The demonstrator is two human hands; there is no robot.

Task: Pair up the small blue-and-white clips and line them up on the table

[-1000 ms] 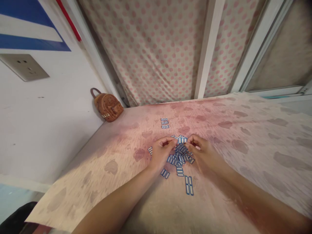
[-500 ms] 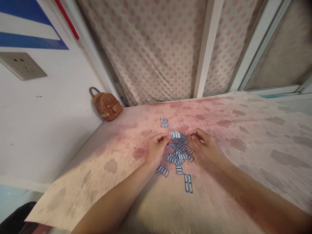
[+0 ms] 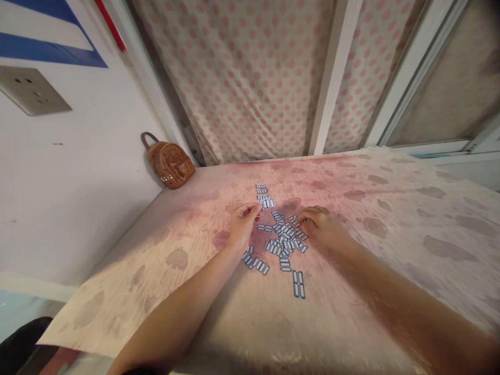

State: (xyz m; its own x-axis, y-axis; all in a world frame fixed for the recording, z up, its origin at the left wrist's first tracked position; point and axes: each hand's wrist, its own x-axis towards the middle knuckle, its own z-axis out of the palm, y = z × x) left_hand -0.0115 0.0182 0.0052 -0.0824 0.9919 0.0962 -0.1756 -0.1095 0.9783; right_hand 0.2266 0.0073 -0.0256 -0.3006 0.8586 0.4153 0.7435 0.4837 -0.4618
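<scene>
One blue-edged sheet (image 3: 267, 203) in left fingers (image 3: 255, 211), hold of right fingers (image 3: 311, 212) unclear

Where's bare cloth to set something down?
Widest: tablecloth right of the right hand and forearm. Also left of the left forearm, up toward the brown mini backpack. Crowded: the pile of blue-bordered labels between the hands; beyond it, leftward, the label rows and the label strip at the left hand's fingertips.

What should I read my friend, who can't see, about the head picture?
A left hand holds a blue-and-white piece near rows of similar pieces. The right hand is by a messy pile on a patterned tablecloth; a brown bag sits by the wall.
</scene>
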